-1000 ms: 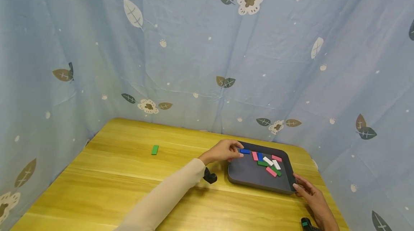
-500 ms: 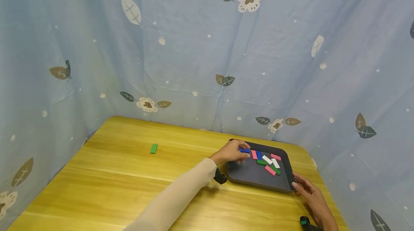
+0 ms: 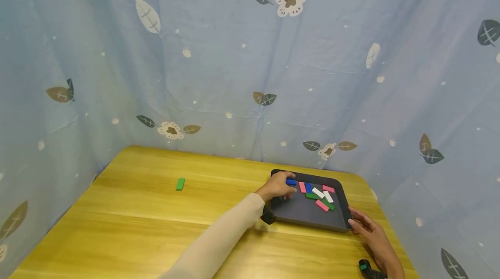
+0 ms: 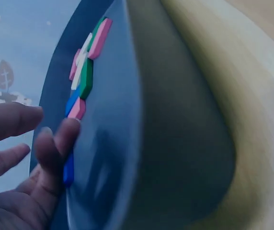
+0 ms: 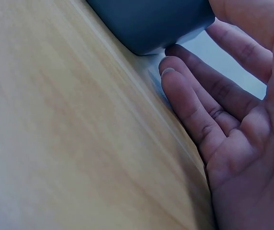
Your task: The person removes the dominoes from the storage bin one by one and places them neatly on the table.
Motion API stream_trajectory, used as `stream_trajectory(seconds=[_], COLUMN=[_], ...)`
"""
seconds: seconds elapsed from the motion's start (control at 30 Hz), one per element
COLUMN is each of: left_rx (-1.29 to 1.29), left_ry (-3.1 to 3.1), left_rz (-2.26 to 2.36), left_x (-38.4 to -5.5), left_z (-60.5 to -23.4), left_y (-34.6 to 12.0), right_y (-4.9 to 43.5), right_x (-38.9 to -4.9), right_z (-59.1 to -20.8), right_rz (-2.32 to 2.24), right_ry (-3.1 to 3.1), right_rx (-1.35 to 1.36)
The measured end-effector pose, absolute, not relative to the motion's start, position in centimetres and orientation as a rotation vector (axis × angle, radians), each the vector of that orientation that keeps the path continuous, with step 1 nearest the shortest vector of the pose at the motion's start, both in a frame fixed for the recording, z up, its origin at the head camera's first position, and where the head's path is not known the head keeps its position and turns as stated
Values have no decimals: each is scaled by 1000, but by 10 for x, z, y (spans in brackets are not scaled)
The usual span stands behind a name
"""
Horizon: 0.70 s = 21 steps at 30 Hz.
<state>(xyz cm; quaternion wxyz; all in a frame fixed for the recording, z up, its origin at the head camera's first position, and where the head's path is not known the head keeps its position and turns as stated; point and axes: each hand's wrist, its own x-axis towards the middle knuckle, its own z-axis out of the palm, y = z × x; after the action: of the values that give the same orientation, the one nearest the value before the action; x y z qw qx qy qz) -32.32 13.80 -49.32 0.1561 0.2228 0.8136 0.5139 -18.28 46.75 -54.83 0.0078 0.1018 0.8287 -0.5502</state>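
In the head view my left hand (image 3: pixel 279 185) reaches over the left wall of a dark grey tray (image 3: pixel 308 217). Its thumb and index finger stand on either side of a flat, domino-shaped blue block (image 3: pixel 291 182). The left wrist view shows that blue block (image 4: pixel 69 170) on the tray floor just behind the fingers, which are spread and loosely bent. At the tray's right front corner is my right hand (image 3: pixel 371 233), gripping the edge with the thumb at the rim and fingers outside. From the right wrist, the fingers of that hand (image 5: pixel 233 110) reach beneath the tray corner (image 5: pixel 151 24).
Several pink, white, green and blue blocks (image 3: pixel 318 193) lie loosely grouped in the tray's right half. A lone green block (image 3: pixel 180 184) rests on the wooden table (image 3: pixel 136 209) at the left. A patterned blue curtain (image 3: pixel 218 75) hangs behind the table.
My left hand has moved right and over the blue block, which keeps its place in the tray. My right hand stays at the corner. The head view has shifted slightly.
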Motion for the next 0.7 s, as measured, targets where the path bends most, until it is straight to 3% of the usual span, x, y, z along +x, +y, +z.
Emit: stream_trajectory(seconds=[0.7], left_rx=[653], left_ry=[2630], left_rz=[1117], left_x=[-318], left_z=[-491], left_y=[153], right_y=[469], right_x=[-182], right_z=[-547], right_rz=[-1768], right_ry=[2574], right_rx=[271])
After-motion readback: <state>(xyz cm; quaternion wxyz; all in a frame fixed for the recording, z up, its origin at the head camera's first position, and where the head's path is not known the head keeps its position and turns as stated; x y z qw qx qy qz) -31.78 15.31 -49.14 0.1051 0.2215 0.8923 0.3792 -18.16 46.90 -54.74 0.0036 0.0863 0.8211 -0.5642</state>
